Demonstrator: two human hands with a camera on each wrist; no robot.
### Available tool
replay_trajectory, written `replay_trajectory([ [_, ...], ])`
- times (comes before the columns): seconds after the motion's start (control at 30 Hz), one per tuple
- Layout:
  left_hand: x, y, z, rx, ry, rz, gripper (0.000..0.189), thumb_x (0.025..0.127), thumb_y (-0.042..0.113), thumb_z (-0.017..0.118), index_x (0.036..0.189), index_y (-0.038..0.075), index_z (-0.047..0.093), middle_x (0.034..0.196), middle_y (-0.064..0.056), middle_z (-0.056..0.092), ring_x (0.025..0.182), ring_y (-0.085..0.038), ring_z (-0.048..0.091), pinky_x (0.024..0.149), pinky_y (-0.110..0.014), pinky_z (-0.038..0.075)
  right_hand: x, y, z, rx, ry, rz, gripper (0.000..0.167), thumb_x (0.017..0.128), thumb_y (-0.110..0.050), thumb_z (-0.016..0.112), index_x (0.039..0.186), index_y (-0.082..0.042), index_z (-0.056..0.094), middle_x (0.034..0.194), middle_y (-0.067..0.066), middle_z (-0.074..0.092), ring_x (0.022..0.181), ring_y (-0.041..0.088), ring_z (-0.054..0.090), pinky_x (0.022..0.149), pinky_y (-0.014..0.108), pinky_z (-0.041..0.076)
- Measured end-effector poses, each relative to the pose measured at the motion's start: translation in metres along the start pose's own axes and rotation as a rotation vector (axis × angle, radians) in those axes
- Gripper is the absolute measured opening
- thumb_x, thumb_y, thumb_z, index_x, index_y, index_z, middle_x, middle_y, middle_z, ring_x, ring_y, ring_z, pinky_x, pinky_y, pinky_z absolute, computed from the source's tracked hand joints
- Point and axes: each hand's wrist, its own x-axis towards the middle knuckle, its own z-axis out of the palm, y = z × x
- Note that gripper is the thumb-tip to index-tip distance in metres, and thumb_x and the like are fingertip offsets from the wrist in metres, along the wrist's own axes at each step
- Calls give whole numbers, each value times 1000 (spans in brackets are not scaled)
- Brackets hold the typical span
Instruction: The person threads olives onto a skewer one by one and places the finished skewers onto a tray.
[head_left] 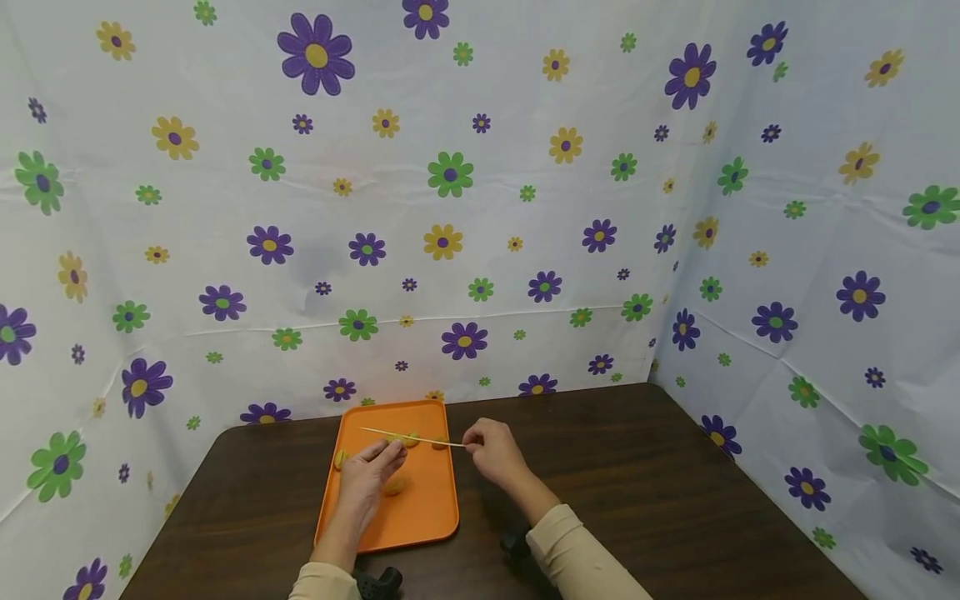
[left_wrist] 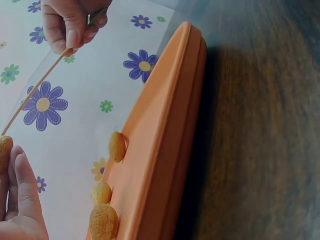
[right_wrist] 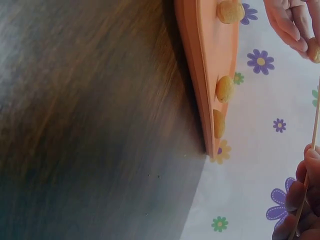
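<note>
My left hand (head_left: 366, 482) is over the orange tray (head_left: 420, 525), its fingertips pinching a small oval golden-brown piece (left_wrist: 5, 152) with a wrinkled surface. A thin wooden skewer (head_left: 435, 442) is pinched by my right hand (head_left: 493, 450), just off the tray's right edge. From there the skewer (left_wrist: 35, 90) runs left to the held piece, and in the head view its pointed end shows beyond my left fingers. Whether it pierces the piece is hard to tell. Similar pieces lie on the tray, one (head_left: 394, 486) near its middle and another (head_left: 439, 443) toward the right edge.
The tray lies on a dark wooden table (head_left: 637, 483). Behind and to the right hangs a white sheet (head_left: 510, 167) printed with flowers. More oval pieces, such as one (head_left: 340, 458) by the tray's left rim, lie around my left hand.
</note>
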Motion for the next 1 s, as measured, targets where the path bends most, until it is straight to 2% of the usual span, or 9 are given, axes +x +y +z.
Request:
replay_trajectory([
  [0.3,-1,-3,4,45,8,-26,40,91,9,76,124,-12,65,96,-8,76,85,-14,74,85,-30,60,-1,-6,3,-14,-11,24,11,87,6,71,86,-3,75,84,2,65,75,16,56,73,32,56],
  [0.5,-3,-6,6,51,-10,-17,44,91,6,76,126,-16,62,93,-8,76,83,-15,74,84,-32,61,1,-9,5,-19,-19,34,12,88,5,72,85,-6,76,84,1,64,74,14,54,68,28,55],
  [0.73,-4,-11,9,93,-39,-6,49,92,7,75,130,-18,57,98,-11,75,83,-14,74,84,-33,60,3,-13,9,-18,-22,28,12,88,5,72,85,-6,75,83,0,63,73,14,54,68,28,55],
  [1.0,-2,-14,12,100,-27,-8,48,90,9,78,127,-17,60,96,-11,76,82,-16,74,82,-33,61,4,-16,14,-13,-20,43,10,88,6,71,87,-3,76,82,-1,62,72,13,54,67,26,55],
])
